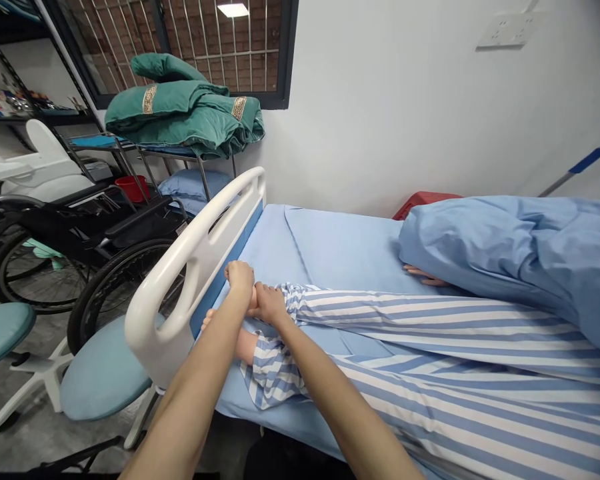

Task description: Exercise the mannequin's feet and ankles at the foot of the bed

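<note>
A figure in blue-and-white striped trousers (430,327) lies on a bed with a light blue sheet (330,247). My left hand (240,277) is closed round the far foot near the white footboard (190,260). My right hand (269,303) is wrapped round the same leg at the ankle, just by the trouser cuff. The near foot (243,343) lies bare beneath my forearms. A hand of the figure (425,277) shows under the blue duvet (520,260).
A black wheelchair (80,247) stands left of the bed. Two round blue stools (105,373) sit near the footboard. Folded green quilts (190,113) lie on a rack under the window. A red bin (420,200) stands by the wall.
</note>
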`<state>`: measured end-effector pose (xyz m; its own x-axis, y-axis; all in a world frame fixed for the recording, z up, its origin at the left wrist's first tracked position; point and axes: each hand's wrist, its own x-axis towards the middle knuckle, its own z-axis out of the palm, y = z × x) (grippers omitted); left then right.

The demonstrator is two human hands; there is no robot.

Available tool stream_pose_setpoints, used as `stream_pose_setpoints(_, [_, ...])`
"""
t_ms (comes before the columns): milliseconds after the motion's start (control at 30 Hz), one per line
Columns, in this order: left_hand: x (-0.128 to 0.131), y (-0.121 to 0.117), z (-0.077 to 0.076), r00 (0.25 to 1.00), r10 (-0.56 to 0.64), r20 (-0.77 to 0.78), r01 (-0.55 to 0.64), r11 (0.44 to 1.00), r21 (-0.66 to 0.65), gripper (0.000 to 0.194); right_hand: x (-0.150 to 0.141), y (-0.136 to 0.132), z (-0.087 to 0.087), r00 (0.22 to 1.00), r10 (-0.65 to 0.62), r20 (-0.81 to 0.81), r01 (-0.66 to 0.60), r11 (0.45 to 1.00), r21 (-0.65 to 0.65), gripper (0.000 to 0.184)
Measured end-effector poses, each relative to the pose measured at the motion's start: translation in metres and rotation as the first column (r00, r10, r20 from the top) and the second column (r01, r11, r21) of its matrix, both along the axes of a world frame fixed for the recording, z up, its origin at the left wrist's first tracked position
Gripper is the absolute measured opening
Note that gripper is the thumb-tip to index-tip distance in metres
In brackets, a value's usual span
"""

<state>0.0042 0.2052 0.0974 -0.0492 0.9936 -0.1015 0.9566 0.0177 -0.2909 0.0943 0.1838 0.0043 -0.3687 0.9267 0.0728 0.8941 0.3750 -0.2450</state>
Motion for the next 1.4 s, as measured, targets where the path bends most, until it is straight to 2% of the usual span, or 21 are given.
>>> stream_pose_setpoints(200, [-0.004,-0.01,-0.004,0.992,-0.017,0.124,-0.011,0.975,0.224,0.034,0.0,-0.001,0.001,1.0,0.0,0.006,0.0,1.0,-0.014,0.062])
stream_pose_setpoints(367, [-0.005,-0.02,-0.006,0.988,-0.044,0.146,-0.001,0.955,0.296,0.037,-0.001,-0.001,0.001,1.0,-0.002,0.002,0.002,1.0,-0.013,0.061])
stream_pose_setpoints(500, [-0.003,-0.032,-0.008,0.997,-0.012,0.077,-0.015,0.944,0.33,0.038,-0.001,-0.002,0.002,1.0,-0.004,0.002,0.004,1.0,-0.021,0.06])
stream_pose_setpoints(633, [-0.003,-0.039,-0.006,0.993,-0.063,-0.097,0.086,0.962,0.259,0.04,-0.001,-0.003,0.003,1.0,0.002,-0.004,-0.002,1.0,-0.01,0.06])
stream_pose_setpoints(700, [-0.004,-0.04,-0.004,0.989,-0.069,-0.13,0.096,0.972,0.213,0.043,-0.001,-0.004,0.003,1.0,0.003,-0.006,-0.003,1.0,-0.017,0.061])
stream_pose_setpoints(867, [-0.003,-0.043,-0.005,0.999,0.029,-0.046,-0.019,0.978,0.206,0.05,0.0,-0.004,0.003,1.0,0.004,-0.002,-0.004,1.0,-0.02,0.062])
stream_pose_setpoints(1067, [0.003,-0.045,-0.007,0.996,0.081,-0.049,-0.07,0.977,0.202,0.051,0.002,-0.006,0.004,1.0,0.01,-0.024,-0.01,1.0,0.001,0.06])
stream_pose_setpoints(1233, [0.0,-0.043,-0.005,0.997,0.056,-0.048,-0.044,0.976,0.213,0.049,0.002,-0.007,0.005,1.0,0.01,-0.029,-0.01,1.0,0.006,0.061])
stream_pose_setpoints(1400, [-0.008,-0.037,0.005,0.999,-0.044,-0.025,0.048,0.986,0.16,0.043,0.002,-0.007,0.005,1.0,0.006,-0.018,-0.005,1.0,0.007,0.067])
